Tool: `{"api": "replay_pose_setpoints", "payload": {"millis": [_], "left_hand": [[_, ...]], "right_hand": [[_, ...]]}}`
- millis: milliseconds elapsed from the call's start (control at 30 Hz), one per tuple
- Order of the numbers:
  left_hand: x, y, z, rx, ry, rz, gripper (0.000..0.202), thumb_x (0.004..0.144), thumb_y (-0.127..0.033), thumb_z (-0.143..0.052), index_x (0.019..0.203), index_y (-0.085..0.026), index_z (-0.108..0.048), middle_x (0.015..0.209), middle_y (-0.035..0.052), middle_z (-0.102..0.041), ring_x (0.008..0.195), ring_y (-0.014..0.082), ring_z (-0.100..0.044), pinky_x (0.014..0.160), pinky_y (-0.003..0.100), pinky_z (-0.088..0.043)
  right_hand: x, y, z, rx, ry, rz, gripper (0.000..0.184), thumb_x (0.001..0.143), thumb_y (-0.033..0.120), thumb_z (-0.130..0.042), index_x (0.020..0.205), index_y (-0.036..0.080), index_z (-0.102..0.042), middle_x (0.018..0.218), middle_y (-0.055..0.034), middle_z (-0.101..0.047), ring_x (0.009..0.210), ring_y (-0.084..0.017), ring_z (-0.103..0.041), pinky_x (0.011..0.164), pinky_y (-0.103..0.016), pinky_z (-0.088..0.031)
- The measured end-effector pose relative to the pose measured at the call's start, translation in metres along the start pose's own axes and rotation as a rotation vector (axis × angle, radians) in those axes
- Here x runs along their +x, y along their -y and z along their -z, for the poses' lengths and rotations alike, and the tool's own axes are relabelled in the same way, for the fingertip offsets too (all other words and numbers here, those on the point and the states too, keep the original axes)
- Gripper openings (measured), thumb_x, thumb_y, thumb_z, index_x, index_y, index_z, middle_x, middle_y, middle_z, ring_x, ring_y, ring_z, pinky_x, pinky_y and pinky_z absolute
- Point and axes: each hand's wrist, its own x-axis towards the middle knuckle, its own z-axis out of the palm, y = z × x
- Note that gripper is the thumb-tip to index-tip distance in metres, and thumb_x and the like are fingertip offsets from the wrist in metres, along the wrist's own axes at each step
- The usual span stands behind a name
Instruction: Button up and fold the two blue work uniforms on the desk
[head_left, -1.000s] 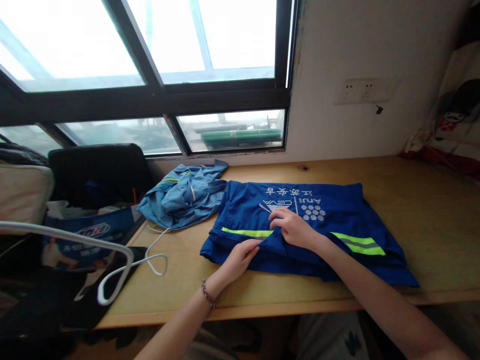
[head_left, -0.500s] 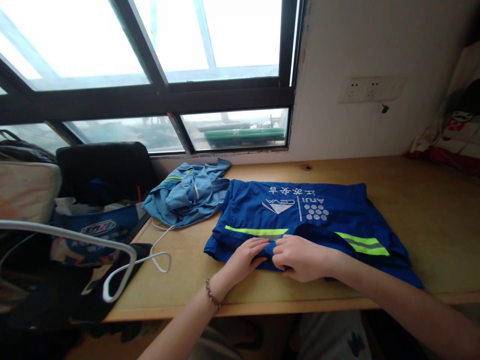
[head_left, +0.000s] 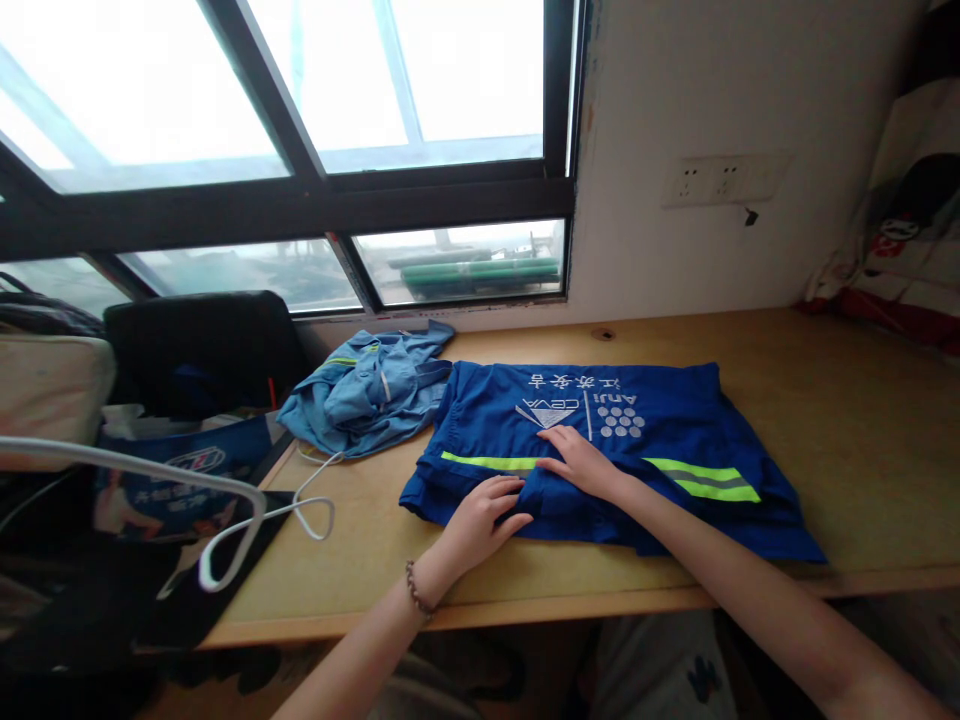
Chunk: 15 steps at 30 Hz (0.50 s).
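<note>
A dark blue work jacket (head_left: 480,420) with white lettering and yellow-green reflective stripes lies folded on the wooden table (head_left: 862,430). Its printed side faces up. My left hand (head_left: 487,517) rests on the near left edge of the jacket, fingers stretched and thumb apart. Flat on the cloth below the white logo lies my right hand (head_left: 581,465), its fingers extended across the reflective stripe. Neither hand grips the fabric. A bracelet (head_left: 417,590) circles my left wrist.
A crumpled light blue garment (head_left: 367,390) touches the jacket's left side. A white cable (head_left: 319,505) and a curved white bar (head_left: 247,500) are at the left, near a blue bag (head_left: 187,480). Behind the table are a window and a wall socket (head_left: 724,180).
My right hand has let go of the jacket's near edge and moved up onto its printed face, fingers opening out. The raised fold there is flatter. My left hand stays near the edge.
</note>
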Motion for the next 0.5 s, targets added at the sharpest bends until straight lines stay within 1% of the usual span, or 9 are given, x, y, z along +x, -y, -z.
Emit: {"api": "replay_pose_setpoints", "payload": {"millis": [33, 100, 167, 233, 300, 367, 400, 467, 500], "left_hand": [[0.001, -0.003, -0.001, -0.009, -0.028, 0.036, 0.025, 0.08, -0.036, -0.049, 0.093, -0.019, -0.062, 0.11, 0.0072, -0.058, 0.104, 0.0198, -0.052, 0.092, 0.035, -0.041], [0.006, -0.01, -0.001, -0.027, -0.112, 0.114, 0.026, 0.082, -0.036, -0.047, 0.097, -0.019, -0.06, 0.104, 0.0073, -0.059, 0.097, 0.0185, -0.054, 0.087, 0.034, -0.043], [0.016, -0.019, -0.001, -0.023, -0.207, 0.192, 0.026, 0.083, -0.036, -0.044, 0.095, -0.019, -0.058, 0.097, 0.0068, -0.06, 0.091, 0.0177, -0.055, 0.082, 0.032, -0.044], [0.031, -0.029, -0.002, 0.019, -0.267, 0.262, 0.026, 0.083, -0.039, -0.043, 0.087, -0.018, -0.057, 0.087, 0.006, -0.06, 0.083, 0.0173, -0.055, 0.075, 0.03, -0.044], [0.049, -0.038, -0.005, 0.087, -0.274, 0.316, 0.03, 0.08, -0.045, -0.044, 0.076, -0.017, -0.055, 0.077, 0.0049, -0.057, 0.075, 0.0166, -0.054, 0.067, 0.028, -0.041], [0.066, -0.044, -0.011, 0.141, -0.257, 0.35, 0.034, 0.075, -0.048, -0.049, 0.067, -0.016, -0.052, 0.07, 0.0038, -0.054, 0.068, 0.0158, -0.052, 0.062, 0.027, -0.038], [0.073, -0.045, -0.015, 0.146, -0.244, 0.356, 0.033, 0.073, -0.048, -0.051, 0.063, -0.016, -0.051, 0.067, 0.0031, -0.052, 0.065, 0.0152, -0.05, 0.06, 0.026, -0.036], [0.084, -0.047, -0.021, 0.069, -0.21, 0.355, 0.03, 0.071, -0.041, -0.055, 0.058, -0.016, -0.048, 0.061, 0.0009, -0.048, 0.061, 0.0132, -0.047, 0.057, 0.024, -0.032], [0.087, -0.046, -0.023, -0.022, -0.185, 0.362, 0.029, 0.071, -0.038, -0.056, 0.056, -0.016, -0.046, 0.058, -0.0004, -0.046, 0.058, 0.0119, -0.045, 0.055, 0.024, -0.031]], "right_hand": [[-0.002, 0.001, 0.005, 0.037, -0.025, -0.01, 0.04, 0.081, 0.042, -0.047, 0.113, 0.018, -0.049, 0.108, -0.0094, -0.054, 0.103, -0.021, -0.048, 0.088, -0.036, -0.038], [-0.01, 0.002, 0.025, 0.1, -0.112, -0.057, 0.037, 0.084, 0.041, -0.04, 0.112, 0.019, -0.049, 0.107, -0.0081, -0.055, 0.1, -0.019, -0.05, 0.087, -0.034, -0.04], [-0.025, 0.001, 0.047, 0.089, -0.203, -0.123, 0.033, 0.084, 0.04, -0.041, 0.108, 0.02, -0.051, 0.105, -0.0069, -0.057, 0.096, -0.019, -0.053, 0.084, -0.032, -0.041], [-0.047, -0.006, 0.062, -0.013, -0.254, -0.206, 0.031, 0.081, 0.039, -0.047, 0.104, 0.02, -0.053, 0.102, -0.0069, -0.058, 0.093, -0.02, -0.054, 0.083, -0.033, -0.042], [-0.074, -0.016, 0.066, -0.151, -0.267, -0.308, 0.034, 0.075, 0.038, -0.055, 0.103, 0.018, -0.055, 0.098, -0.0086, -0.059, 0.091, -0.023, -0.055, 0.081, -0.035, -0.042], [-0.098, -0.026, 0.063, -0.261, -0.277, -0.41, 0.04, 0.069, 0.037, -0.06, 0.102, 0.016, -0.057, 0.092, -0.0103, -0.059, 0.087, -0.025, -0.056, 0.078, -0.037, -0.043], [-0.108, -0.03, 0.061, -0.292, -0.286, -0.452, 0.04, 0.067, 0.037, -0.061, 0.1, 0.015, -0.058, 0.089, -0.0106, -0.06, 0.084, -0.025, -0.056, 0.076, -0.037, -0.044], [-0.123, -0.033, 0.06, -0.287, -0.307, -0.504, 0.032, 0.068, 0.036, -0.059, 0.092, 0.016, -0.061, 0.083, -0.0093, -0.06, 0.077, -0.023, -0.057, 0.071, -0.035, -0.044], [-0.128, -0.032, 0.062, -0.254, -0.315, -0.512, 0.027, 0.07, 0.036, -0.057, 0.088, 0.016, -0.062, 0.08, -0.0082, -0.06, 0.073, -0.022, -0.057, 0.069, -0.034, -0.045]]}}
